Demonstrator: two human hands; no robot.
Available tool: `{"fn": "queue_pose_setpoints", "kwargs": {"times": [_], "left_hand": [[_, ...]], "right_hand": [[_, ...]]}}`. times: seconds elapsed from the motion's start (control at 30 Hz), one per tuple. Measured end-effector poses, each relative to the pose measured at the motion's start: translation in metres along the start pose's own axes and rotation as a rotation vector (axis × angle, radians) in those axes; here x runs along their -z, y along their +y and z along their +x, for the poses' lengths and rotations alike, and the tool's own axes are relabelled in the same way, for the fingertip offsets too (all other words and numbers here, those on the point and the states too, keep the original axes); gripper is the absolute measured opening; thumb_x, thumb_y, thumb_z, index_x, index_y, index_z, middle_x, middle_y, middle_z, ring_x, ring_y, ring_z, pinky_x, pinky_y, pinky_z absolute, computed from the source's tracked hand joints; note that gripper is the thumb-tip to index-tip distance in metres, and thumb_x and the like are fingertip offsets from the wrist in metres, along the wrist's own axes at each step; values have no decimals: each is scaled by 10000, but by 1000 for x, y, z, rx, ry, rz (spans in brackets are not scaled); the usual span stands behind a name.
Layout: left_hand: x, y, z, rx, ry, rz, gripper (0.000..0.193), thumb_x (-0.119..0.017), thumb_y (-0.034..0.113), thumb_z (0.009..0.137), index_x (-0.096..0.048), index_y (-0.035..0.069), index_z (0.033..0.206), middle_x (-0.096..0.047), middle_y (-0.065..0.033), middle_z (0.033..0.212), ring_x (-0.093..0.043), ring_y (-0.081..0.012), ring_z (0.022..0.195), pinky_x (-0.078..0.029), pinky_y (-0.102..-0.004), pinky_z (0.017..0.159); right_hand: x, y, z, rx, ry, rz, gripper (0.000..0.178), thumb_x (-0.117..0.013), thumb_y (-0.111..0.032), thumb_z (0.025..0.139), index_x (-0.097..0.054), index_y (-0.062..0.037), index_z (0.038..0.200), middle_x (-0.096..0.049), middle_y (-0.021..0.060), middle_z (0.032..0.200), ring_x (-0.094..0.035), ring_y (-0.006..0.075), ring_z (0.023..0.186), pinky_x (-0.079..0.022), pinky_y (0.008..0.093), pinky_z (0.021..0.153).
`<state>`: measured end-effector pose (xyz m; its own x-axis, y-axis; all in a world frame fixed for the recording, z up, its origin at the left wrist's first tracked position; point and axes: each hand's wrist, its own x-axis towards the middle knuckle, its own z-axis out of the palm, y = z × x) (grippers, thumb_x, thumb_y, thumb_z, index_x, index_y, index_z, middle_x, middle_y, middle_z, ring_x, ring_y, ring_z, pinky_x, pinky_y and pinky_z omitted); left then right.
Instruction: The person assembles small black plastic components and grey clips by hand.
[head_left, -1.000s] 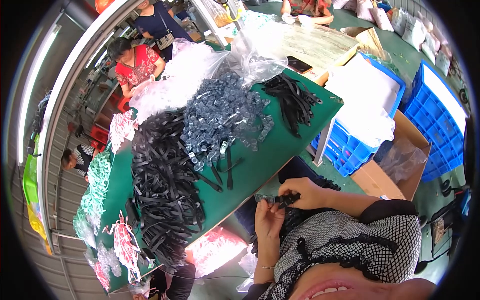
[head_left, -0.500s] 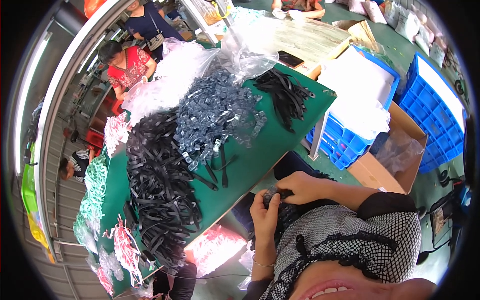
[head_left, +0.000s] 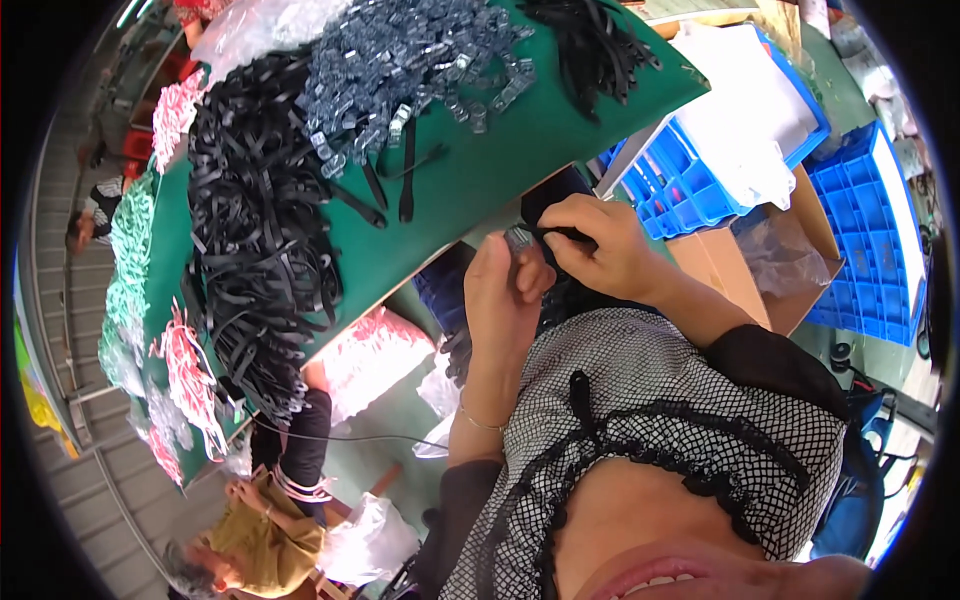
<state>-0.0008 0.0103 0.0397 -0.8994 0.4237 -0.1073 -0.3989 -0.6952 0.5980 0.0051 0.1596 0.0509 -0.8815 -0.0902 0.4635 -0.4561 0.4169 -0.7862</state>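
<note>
My left hand (head_left: 505, 295) is closed, pinching a small clear plastic piece (head_left: 519, 238) between thumb and fingers. Beside it, my right hand (head_left: 608, 245) grips a black strap (head_left: 572, 234), whose end points toward the plastic piece. Whether the two touch I cannot make out. Both hands are in front of my body, just off the near edge of the green table (head_left: 470, 190). On the table lie a heap of similar grey-clear plastic pieces (head_left: 390, 75) and a long mound of black straps (head_left: 260, 200). A smaller bunch of black straps (head_left: 595, 55) rests near the right corner.
To the right stand blue crates (head_left: 870, 235) and a cardboard box (head_left: 725, 265) holding clear plastic. Pink-and-white straps (head_left: 190, 385) and mint-green straps (head_left: 128, 270) line the table's far left. A co-worker in a mustard top (head_left: 270, 540) sits at lower left.
The view has shifted, so the table sits higher and a co-worker now shows at lower left. My hands have come slightly apart, with the strap's end now visible between them.
</note>
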Motion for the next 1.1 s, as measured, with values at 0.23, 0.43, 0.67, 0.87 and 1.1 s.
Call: {"fn": "queue_pose_setpoints", "kwargs": {"times": [0.23,0.43,0.67,0.87,1.1], "left_hand": [[-2,0,-9,13,104,-81,336,-394,313,934,-437,38,745,-370,-7,565,-305,-82,486,-299,-224,494],[6,-4,-9,64,101,-223,363,-354,324,944,-458,31,757,-360,0,554,-304,-84,470,-300,-225,487],[8,-6,-6,103,94,-298,372,-337,331,948,-470,26,782,-347,4,542,-295,-87,462,-291,-227,485],[7,-8,-5,104,70,-297,370,-336,330,948,-470,27,784,-350,2,543,-295,-89,463,-290,-226,489],[5,-10,-5,109,129,-243,361,-347,330,946,-468,31,782,-384,-14,562,-335,-97,506,-311,-233,513]], "right_hand": [[-13,2,-3,291,98,-91,161,-625,-8,665,-579,-31,817,-574,91,730,-575,246,589,-462,293,506],[-17,6,-1,376,106,-155,159,-633,-4,645,-579,-37,791,-572,82,729,-573,232,582,-456,293,492],[-15,7,-1,391,109,-202,147,-641,-15,641,-582,-44,773,-573,66,726,-564,215,559,-452,284,487],[-13,11,-4,409,105,-230,158,-647,-19,636,-586,-42,780,-574,67,729,-565,207,558,-456,279,491],[-15,12,-6,382,129,-210,160,-647,-15,634,-584,-29,781,-576,79,730,-574,214,569,-463,284,493]]}}
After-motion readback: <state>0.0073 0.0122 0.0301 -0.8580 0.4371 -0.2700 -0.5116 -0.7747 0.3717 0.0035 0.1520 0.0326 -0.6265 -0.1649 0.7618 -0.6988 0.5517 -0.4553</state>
